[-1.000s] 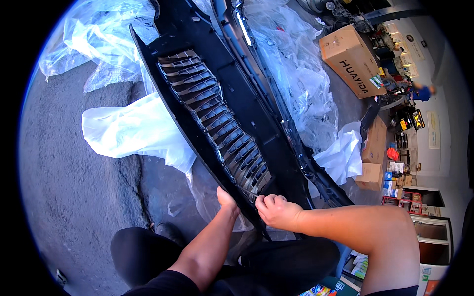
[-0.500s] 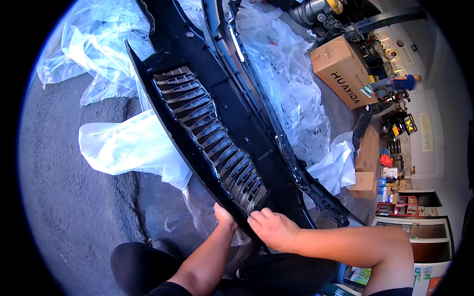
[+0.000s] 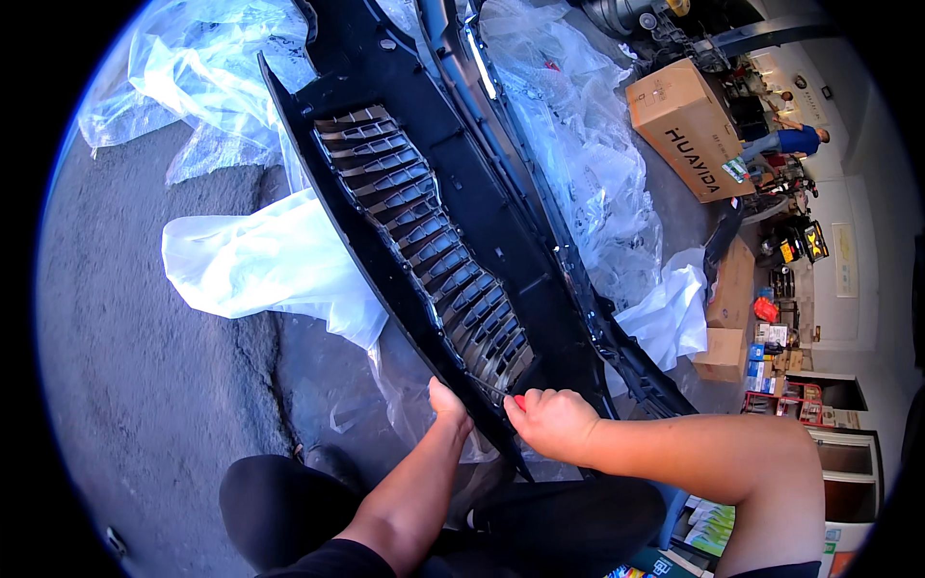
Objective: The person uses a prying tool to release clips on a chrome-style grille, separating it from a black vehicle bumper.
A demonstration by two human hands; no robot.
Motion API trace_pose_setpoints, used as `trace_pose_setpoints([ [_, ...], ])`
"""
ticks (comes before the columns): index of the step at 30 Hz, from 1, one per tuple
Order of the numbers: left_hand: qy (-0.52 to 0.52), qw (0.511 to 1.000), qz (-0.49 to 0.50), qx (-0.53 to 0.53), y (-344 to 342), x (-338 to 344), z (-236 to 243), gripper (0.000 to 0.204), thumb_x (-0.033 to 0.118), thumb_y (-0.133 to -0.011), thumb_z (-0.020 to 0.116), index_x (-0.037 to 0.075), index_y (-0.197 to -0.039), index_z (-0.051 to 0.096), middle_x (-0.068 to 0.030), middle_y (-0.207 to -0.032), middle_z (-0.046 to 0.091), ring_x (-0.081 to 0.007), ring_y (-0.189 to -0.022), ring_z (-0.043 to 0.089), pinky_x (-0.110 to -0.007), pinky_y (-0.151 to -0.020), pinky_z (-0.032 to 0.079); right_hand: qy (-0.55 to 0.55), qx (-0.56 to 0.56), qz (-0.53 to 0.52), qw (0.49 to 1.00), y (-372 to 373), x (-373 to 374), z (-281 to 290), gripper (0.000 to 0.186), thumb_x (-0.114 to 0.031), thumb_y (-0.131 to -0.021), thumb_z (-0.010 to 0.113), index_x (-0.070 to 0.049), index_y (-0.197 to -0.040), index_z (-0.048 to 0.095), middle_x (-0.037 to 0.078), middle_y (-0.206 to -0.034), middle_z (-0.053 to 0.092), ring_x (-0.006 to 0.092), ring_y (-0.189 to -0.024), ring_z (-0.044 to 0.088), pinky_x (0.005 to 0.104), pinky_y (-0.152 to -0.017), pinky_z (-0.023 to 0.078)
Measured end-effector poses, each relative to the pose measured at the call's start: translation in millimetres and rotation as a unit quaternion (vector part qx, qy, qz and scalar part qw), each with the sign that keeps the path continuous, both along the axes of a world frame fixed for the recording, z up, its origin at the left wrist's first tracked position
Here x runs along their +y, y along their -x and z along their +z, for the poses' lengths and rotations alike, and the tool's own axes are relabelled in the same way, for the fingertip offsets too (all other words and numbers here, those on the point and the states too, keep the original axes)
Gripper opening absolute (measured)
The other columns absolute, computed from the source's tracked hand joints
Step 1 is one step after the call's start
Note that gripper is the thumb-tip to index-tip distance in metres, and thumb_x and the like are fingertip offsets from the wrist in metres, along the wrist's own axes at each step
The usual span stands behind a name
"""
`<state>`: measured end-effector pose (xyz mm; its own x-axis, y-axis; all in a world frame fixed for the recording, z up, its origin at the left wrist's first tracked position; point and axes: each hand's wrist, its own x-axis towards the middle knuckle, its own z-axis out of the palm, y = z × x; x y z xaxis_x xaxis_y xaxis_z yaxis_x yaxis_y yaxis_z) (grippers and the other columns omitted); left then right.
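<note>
A black car bumper [image 3: 520, 255] lies at a slant in front of me, its inner side facing up. Set into it is a curved grille [image 3: 424, 226] with a row of slats. My left hand [image 3: 449, 401] is closed around the bumper's near left edge, its fingers partly hidden underneath. In my closed right hand [image 3: 557, 422] is a screwdriver with a red handle [image 3: 520, 401]. Its thin shaft points left, toward the grille's lower end; whether the tip touches there I cannot tell.
Clear plastic sheeting [image 3: 583, 154] lies beyond the bumper, and a white plastic bag [image 3: 260, 260] lies to its left. Cardboard boxes [image 3: 679, 130] stand at the right. Farther back is another person [image 3: 798, 141]. My knee [image 3: 275, 511] is bent below the bumper.
My right hand has drawn back slightly from the grille's lower end, so the red handle and shaft now show. The whole view has shifted a little. My left hand stays on the edge.
</note>
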<state>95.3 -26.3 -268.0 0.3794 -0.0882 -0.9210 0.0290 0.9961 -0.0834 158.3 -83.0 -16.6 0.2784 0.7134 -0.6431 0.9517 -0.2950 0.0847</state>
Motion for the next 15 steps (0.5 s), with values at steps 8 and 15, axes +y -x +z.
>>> trace_pose_setpoints([
  [8, -0.015, 0.999, -0.022, -0.024, 3.1, 2.6, -1.2, 0.032, 0.037, -0.101, 0.045, 0.010, -0.089, 0.060, -0.0074, -0.073, 0.058, -0.0250, -0.065, 0.059, -0.041, -0.059, 0.049, -0.074, 0.039, -0.583, 0.808, 30.6, -4.1, -11.3, 0.030, -0.029, -0.095, 0.067, -0.010, -0.117, 0.073, 0.020, -0.098, 0.075, 0.0390, -0.094, 0.072, 0.0487, -0.083, 0.057],
  [15, -0.003, 0.999, -0.003, -0.054, 0.2, 3.1, 4.8, 0.033, 0.037, -0.101, 0.045, 0.010, -0.089, 0.060, -0.0080, -0.072, 0.059, -0.0256, -0.064, 0.059, -0.041, -0.059, 0.050, -0.008, -0.009, -0.096, 0.995, 3.2, -12.5, -7.9, 0.037, -0.022, -0.092, 0.065, -0.010, -0.126, 0.067, 0.012, -0.087, 0.064, 0.0295, -0.074, 0.069, 0.0400, -0.062, 0.057],
])
